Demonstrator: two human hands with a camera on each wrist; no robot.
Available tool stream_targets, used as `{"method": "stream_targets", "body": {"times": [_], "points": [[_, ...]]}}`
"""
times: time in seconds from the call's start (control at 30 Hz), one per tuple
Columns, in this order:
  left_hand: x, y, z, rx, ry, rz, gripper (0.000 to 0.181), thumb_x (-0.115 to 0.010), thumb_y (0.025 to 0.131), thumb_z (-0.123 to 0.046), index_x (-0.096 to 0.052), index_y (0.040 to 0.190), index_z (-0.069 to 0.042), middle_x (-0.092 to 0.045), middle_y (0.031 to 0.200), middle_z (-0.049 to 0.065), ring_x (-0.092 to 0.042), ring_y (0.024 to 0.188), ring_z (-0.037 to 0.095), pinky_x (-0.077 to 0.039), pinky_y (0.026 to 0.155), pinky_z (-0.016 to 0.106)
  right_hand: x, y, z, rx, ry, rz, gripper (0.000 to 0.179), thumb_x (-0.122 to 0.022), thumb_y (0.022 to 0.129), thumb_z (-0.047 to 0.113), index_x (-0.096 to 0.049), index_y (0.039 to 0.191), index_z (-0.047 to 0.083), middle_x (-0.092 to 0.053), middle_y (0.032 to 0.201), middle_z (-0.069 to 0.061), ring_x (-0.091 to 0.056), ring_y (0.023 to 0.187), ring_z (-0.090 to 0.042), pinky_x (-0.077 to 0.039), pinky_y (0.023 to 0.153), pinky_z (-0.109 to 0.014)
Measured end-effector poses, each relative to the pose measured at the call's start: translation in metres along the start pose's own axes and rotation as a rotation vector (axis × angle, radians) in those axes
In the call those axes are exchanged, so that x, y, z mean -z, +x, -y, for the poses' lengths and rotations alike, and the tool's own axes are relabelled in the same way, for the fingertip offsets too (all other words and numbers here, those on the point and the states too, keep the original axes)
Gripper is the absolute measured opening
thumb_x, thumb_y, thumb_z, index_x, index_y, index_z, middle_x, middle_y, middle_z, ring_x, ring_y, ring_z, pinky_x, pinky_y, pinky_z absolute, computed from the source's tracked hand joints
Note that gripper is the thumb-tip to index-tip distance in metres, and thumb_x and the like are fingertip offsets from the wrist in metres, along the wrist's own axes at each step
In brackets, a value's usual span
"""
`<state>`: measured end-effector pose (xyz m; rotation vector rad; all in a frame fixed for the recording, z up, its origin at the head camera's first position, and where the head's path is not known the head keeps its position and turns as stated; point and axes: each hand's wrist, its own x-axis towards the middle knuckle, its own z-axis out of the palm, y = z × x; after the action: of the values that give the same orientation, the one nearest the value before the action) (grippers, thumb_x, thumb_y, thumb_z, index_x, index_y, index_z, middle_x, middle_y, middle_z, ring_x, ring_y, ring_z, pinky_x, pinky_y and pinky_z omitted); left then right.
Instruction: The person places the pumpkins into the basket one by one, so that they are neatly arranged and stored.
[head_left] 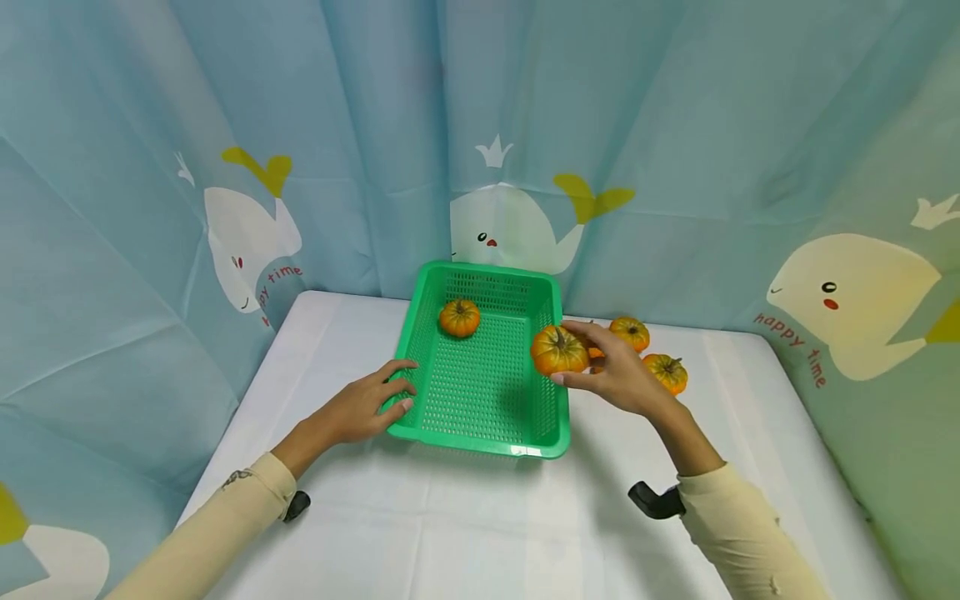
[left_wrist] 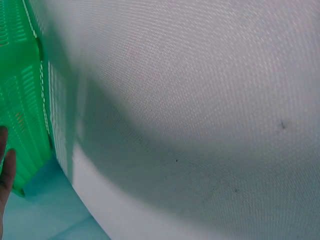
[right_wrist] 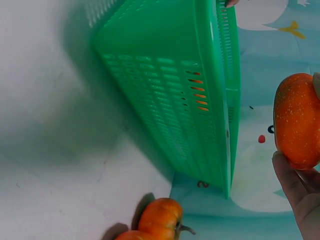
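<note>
Slanting up from the lower left, the person's left forearm, in a cream sleeve (head_left: 210,533), ended in a bent wrist with a black device (head_left: 297,506) under the cuff. Left hand (head_left: 366,407) lay palm down at the near-left part of the green basket (head_left: 480,383), digits spread and loosely bent over the rim, thumb apart by the corner; no pumpkin in it. Left wrist view caught just fingertips beside the basket wall.

Basket sat on the white table (head_left: 480,533), one pumpkin (head_left: 459,318) inside at the far left. Blue curtain (head_left: 360,125) with whale prints hung behind.

Right hand (head_left: 618,372) was at the basket's right side, forearm angled in from the lower right, thumb nearer and lower, fingers across the far side. Grip was only as wide as the held pumpkin (head_left: 558,352), pinched, stem up, above the right rim; right wrist view showed it clear of the basket. Beyond that hand, on the table, were a far pumpkin (head_left: 629,333) and a nearer pumpkin (head_left: 665,374), plus another, mostly hidden by the fingers.
</note>
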<state>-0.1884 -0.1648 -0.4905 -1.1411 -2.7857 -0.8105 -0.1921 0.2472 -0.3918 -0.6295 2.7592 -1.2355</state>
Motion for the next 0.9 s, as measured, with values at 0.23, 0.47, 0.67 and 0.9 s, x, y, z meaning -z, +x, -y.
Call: {"method": "stream_targets", "body": {"times": [0.23, 0.47, 0.67, 0.9], "points": [[-0.0004, 0.0008, -0.001, -0.005, -0.002, -0.009, 0.03, -0.052, 0.105, -0.034, -0.068, 0.118, -0.013, -0.041, 0.154, 0.004, -0.065, 0.105, 0.018, -0.054, 0.087, 0.041, -0.0032, 0.0016, 0.0024, 0.008, -0.02, 0.003, 0.079, -0.084, 0.083, 0.023, -0.044, 0.149, 0.007, -0.046, 0.15, -0.016, -0.064, 0.114, -0.037, -0.056, 0.087, -0.048], [0.0026, 0.0035, -0.0011, -0.011, -0.002, -0.01, 0.029, -0.052, 0.105, -0.033, -0.068, 0.118, -0.013, -0.041, 0.154, 0.005, -0.065, 0.104, 0.019, -0.054, 0.088, 0.042, -0.0027, 0.003, 0.0038, -0.001, -0.031, 0.003, 0.078, -0.084, 0.083, 0.023, -0.044, 0.149, 0.008, -0.045, 0.15, -0.017, -0.064, 0.115, -0.036, -0.056, 0.088, -0.047], [0.0035, 0.0037, 0.0005, -0.005, 0.003, -0.002, 0.028, -0.052, 0.105, -0.032, -0.068, 0.119, -0.013, -0.04, 0.155, 0.004, -0.065, 0.105, 0.019, -0.054, 0.088, 0.042, -0.0045, 0.0053, 0.0021, -0.001, -0.024, 0.011, 0.077, -0.084, 0.083, 0.025, -0.046, 0.148, 0.009, -0.046, 0.148, -0.016, -0.062, 0.115, -0.035, -0.056, 0.09, -0.048], [0.0028, 0.0058, 0.0007, -0.01, -0.001, 0.004, 0.03, -0.052, 0.105, -0.034, -0.068, 0.12, -0.013, -0.04, 0.155, 0.003, -0.065, 0.106, 0.019, -0.054, 0.089, 0.042, -0.0069, 0.008, 0.0023, -0.02, -0.034, 0.034, 0.077, -0.084, 0.083, 0.03, -0.046, 0.148, 0.01, -0.046, 0.148, -0.017, -0.061, 0.119, -0.039, -0.055, 0.092, -0.051]]}}
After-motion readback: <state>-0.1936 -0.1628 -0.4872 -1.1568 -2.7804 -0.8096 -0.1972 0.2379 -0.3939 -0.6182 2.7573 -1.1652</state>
